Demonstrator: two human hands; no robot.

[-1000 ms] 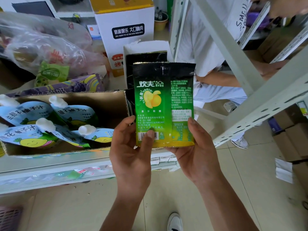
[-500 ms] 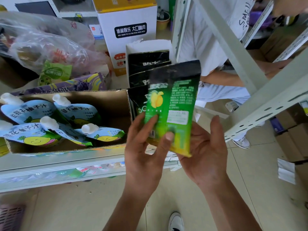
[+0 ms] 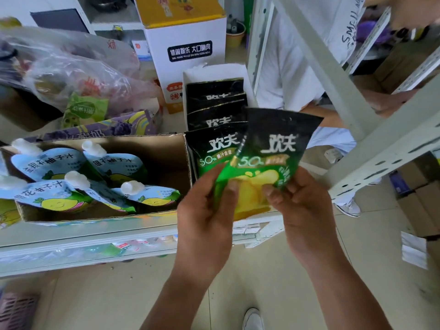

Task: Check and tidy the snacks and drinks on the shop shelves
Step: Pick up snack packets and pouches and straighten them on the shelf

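Note:
A black-and-green candy packet [image 3: 273, 151] with a yellow fruit picture is held front side up, tilted to the right, in front of the shelf. My left hand [image 3: 207, 215] pinches its lower left edge with thumb on top. My right hand [image 3: 302, 210] pinches its lower right part. Just behind it stands a white display box [image 3: 190, 91] with several identical packets [image 3: 214, 148] upright in a row. To the left, a cardboard box [image 3: 164, 151] holds several blue spouted juice pouches [image 3: 114, 167].
A white-and-yellow carton [image 3: 188, 32] and clear plastic bags of snacks [image 3: 71, 75] sit further back on the shelf [image 3: 83, 234]. A slanted shelf upright [image 3: 333, 75] crosses at right. Another person in white clothes [image 3: 297, 55] crouches behind it. Cardboard boxes [image 3: 423, 201] lie on the floor at right.
The packet has been turned over from its printed back to its front face. Both hands shifted their hold on its lower edge and moved slightly right.

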